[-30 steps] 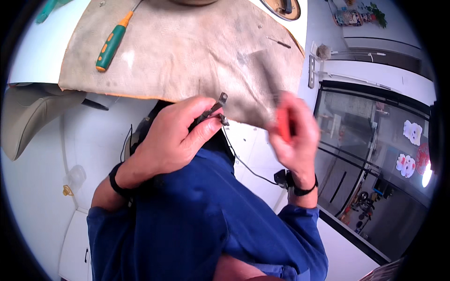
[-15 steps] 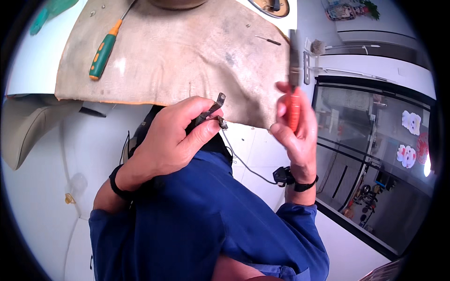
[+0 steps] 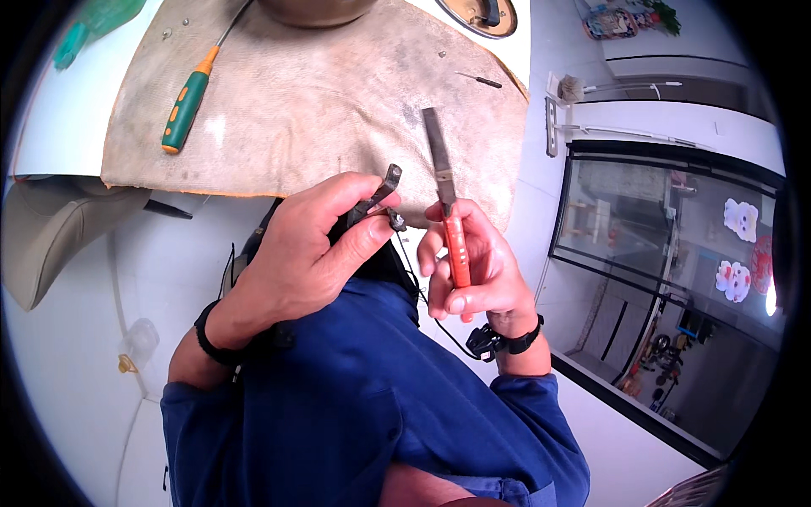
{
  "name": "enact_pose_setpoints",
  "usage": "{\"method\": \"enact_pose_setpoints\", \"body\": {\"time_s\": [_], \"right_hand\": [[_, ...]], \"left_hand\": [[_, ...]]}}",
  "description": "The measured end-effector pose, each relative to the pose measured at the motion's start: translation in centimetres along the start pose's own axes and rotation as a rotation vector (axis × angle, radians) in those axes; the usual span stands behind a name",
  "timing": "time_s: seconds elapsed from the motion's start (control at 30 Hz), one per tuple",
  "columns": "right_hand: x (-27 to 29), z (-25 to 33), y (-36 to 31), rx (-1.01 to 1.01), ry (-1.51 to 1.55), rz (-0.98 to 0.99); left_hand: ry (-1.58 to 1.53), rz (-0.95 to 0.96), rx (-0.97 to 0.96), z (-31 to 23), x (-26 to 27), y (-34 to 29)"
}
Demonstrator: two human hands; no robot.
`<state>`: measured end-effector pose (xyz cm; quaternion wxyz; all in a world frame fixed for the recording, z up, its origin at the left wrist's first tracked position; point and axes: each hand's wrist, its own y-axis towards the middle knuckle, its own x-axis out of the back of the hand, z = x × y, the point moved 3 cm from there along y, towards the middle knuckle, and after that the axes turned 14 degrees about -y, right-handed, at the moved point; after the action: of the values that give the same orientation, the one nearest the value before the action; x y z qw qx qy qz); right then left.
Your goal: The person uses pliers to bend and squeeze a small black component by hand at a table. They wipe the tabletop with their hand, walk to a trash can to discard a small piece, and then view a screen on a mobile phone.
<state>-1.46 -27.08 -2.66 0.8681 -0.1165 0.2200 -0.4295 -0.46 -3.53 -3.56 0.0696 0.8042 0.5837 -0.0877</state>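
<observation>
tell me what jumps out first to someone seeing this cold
At the centre, the right hand grips orange-handled pliers, tips pointing up, beside the left hand, which pinches a small dark metal part. Behind them, a green and orange screwdriver lies on a stained tan cloth.

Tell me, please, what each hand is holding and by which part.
The left hand pinches a small dark metal part near its lower end, between thumb and fingers. The right hand grips pliers by their orange handles, jaws pointing up.
</observation>
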Motion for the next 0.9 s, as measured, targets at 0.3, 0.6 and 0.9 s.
{"method": "enact_pose_setpoints", "body": {"time_s": [0.3, 0.6, 0.9], "right_hand": [[1.1, -0.5, -0.8, 0.083, -0.193, -0.040], [0.0, 0.7, -0.9, 0.231, -0.931, -0.225], [-0.7, 3.1, -1.2, 0.325, -1.155, -0.406]], "left_hand": [[0.134, -0.038, -0.102, -0.1, 0.6, -0.8], [0.137, -0.043, -0.094, -0.2, 0.8, -1.2], [0.226, -0.033, -0.112, 0.1, 1.0, -1.6]]}}
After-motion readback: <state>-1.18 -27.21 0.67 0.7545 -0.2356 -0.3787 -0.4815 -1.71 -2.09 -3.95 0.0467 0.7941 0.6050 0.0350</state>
